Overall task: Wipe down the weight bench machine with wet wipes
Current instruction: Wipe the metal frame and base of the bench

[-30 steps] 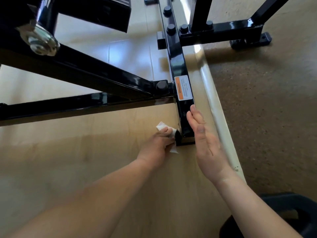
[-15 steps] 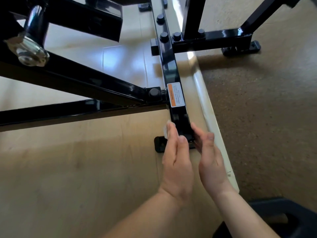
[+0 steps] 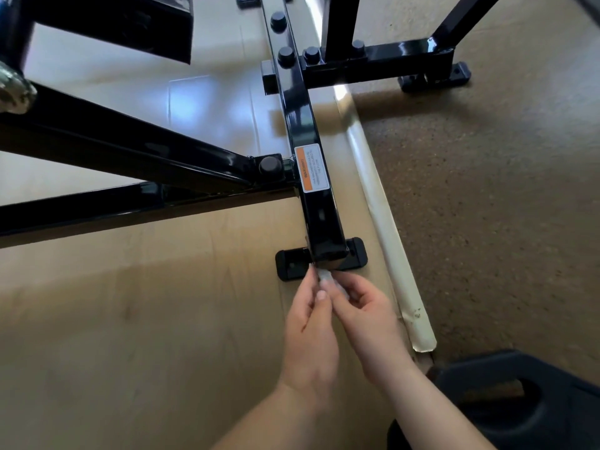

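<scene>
left hand (image 3: 310, 336) and right hand (image 3: 368, 323) both pinch wipe (image 3: 324, 277) | bar (image 3: 319, 219) end just past fingertips, running near-to-far | hands look equally close tbh

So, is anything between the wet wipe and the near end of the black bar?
No, nothing visible. The small white wet wipe, pinched by the left hand and right hand, is right at the near end of the glossy black square steel bar, above its flat black foot plate.
</scene>
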The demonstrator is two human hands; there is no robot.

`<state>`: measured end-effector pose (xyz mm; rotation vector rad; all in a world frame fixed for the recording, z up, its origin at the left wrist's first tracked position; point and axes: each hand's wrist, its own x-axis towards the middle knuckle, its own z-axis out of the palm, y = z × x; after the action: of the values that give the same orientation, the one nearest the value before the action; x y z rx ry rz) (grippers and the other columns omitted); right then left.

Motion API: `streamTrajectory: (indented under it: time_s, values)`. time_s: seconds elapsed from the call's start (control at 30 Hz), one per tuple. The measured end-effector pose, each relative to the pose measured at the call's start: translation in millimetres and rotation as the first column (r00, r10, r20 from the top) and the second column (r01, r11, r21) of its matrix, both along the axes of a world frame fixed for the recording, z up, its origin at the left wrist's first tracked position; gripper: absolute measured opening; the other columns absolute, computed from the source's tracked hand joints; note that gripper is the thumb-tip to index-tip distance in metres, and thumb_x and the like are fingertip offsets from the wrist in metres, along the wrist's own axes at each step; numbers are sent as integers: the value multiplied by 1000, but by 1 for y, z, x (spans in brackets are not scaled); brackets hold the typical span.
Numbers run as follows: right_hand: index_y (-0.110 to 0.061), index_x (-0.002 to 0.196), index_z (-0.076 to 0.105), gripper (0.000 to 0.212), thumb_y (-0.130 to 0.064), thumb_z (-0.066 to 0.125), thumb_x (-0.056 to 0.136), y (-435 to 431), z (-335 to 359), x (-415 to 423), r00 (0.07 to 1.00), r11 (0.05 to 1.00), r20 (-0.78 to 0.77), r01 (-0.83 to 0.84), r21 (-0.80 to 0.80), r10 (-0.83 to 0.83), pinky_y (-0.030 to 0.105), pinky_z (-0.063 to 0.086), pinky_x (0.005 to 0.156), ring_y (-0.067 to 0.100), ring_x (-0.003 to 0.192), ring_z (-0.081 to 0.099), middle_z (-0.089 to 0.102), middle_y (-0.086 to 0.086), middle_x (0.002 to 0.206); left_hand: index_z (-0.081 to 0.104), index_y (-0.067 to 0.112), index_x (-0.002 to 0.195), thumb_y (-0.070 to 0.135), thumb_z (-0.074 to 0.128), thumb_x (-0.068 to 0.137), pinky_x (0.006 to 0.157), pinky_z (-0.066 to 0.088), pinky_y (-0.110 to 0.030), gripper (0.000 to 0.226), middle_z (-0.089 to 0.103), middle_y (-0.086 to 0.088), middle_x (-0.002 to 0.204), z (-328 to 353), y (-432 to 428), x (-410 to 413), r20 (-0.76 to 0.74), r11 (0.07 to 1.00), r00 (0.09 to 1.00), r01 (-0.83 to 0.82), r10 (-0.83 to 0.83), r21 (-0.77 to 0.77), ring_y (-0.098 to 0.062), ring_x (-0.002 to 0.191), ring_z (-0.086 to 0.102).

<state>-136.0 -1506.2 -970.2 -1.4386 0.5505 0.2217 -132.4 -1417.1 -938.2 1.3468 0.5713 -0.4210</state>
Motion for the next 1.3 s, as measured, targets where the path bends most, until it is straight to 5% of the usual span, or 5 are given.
streamTrajectory:
  time_s: [0.33, 0.7, 0.87, 1.0, 1.3]
  values:
    - [-26, 119, 76, 21, -25, 64, 102, -18, -22, 3, 943, 915, -143, 242, -322, -299, 22, 57, 87, 0, 95, 70, 77, -18, 99, 49, 20, 146, -1, 46, 105, 116, 44, -37, 46, 65, 8, 133, -25, 22, 9, -75, 992, 997, 11, -2, 125, -6, 124, 62]
    - [-19, 155, 44, 47, -34, 43, 111, 48, 25, 9, 931, 883, -230, 347, 316, -284, 27, 41, 113, 5, 126, 59, 59, -3, 146, 53, 24, 142, 3, 47, 106, 112, 46, -29, 43, 63, 8, 137, -32, 33, 21, 1, 981, 1000, 0, 0, 196, -3, 128, 58]
    - [-34, 108, 59, 33, -46, 29, 110, 59, 23, 12, 953, 898, -210, 282, 338, -221, 16, 40, 98, -13, 98, 62, 71, -30, 89, 53, 19, 145, 2, 42, 106, 113, 44, -27, 44, 63, 9, 135, -41, 40, 28, 74, 943, 997, 6, -33, 333, -2, 128, 57]
    - [-20, 89, 57, 9, -25, 55, 96, 40, 3, 11, 978, 937, -128, 195, 290, -164, 34, 42, 104, 13, 100, 61, 66, -6, 88, 53, 20, 145, -3, 40, 104, 117, 42, -29, 48, 63, 12, 132, -47, 46, 29, 67, 918, 995, 36, -68, 396, -1, 127, 58]
    - [-28, 165, 5, 115, 7, 48, 65, 61, 51, -8, 1000, 915, -3, 9, 404, -9, 20, 35, 107, 6, 148, 28, 25, -18, 152, 56, 23, 137, -4, 45, 102, 113, 47, -36, 46, 66, 13, 127, -53, 57, 36, 30, 934, 996, 66, -82, 352, 0, 121, 61]
